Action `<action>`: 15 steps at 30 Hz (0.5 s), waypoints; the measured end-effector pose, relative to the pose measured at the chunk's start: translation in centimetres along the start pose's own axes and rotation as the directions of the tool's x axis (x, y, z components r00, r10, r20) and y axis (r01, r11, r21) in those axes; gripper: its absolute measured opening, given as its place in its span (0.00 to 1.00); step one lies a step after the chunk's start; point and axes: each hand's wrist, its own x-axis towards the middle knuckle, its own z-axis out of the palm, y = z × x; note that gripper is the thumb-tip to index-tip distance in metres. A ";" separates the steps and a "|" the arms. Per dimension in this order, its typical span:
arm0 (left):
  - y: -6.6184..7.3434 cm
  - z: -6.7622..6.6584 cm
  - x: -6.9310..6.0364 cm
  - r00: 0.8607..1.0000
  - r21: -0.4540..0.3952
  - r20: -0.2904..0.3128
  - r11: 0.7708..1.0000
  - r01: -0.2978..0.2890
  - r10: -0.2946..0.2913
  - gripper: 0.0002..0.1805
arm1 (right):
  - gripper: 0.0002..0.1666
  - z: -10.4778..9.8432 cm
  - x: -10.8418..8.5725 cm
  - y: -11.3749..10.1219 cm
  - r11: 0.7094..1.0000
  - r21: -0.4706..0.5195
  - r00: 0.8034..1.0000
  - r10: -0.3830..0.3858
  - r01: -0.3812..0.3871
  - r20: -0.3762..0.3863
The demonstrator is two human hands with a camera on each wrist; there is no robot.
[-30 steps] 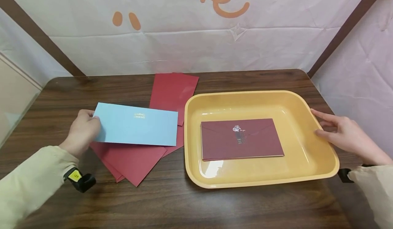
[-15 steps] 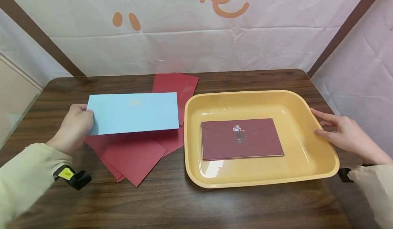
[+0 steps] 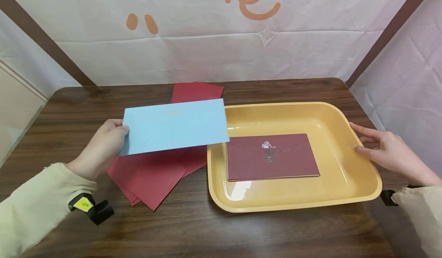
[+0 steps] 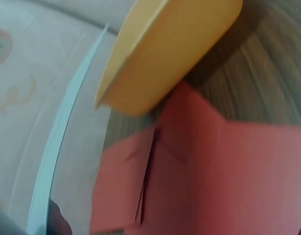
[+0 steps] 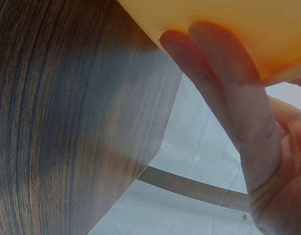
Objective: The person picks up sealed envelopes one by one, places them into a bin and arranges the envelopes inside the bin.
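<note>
My left hand pinches the left end of a light blue envelope, raised above the table. Its right end overlaps the left rim of a yellow tray. In the left wrist view the blue envelope shows nearly edge-on. Under it lie several red envelopes, partly hidden. At the tray's right side my right hand holds the rim, thumb over the edge; in the right wrist view two fingers lie along the outer wall. Dark red envelopes, stacked, lie flat inside the tray.
All of this stands on a dark wood-grain table. A white cloth backdrop with orange prints rises behind the table's far edge, with brown posts at the sides.
My left hand lifts the light blue envelope off the red ones, drawing it slightly left and then moving it right until it overlaps the tray's rim. The right hand and tray stay put.
</note>
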 end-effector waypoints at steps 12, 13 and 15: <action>3.2 4.4 -0.8 0.978 -0.062 0.168 0.992 -0.113 0.121 0.29 | 0.37 0.0 -0.1 -0.1 1.000 0.012 1.000 0.027 -0.027 0.016; 3.5 4.8 -0.9 0.974 -0.067 0.184 0.991 -0.119 0.129 0.29 | 0.37 0.0 -0.1 -0.1 0.999 0.013 0.999 0.030 -0.030 0.017; 4.1 5.5 -1.1 0.966 -0.072 0.213 0.989 -0.131 0.144 0.29 | 0.37 0.0 -0.2 -0.1 0.999 0.014 0.999 0.033 -0.034 0.018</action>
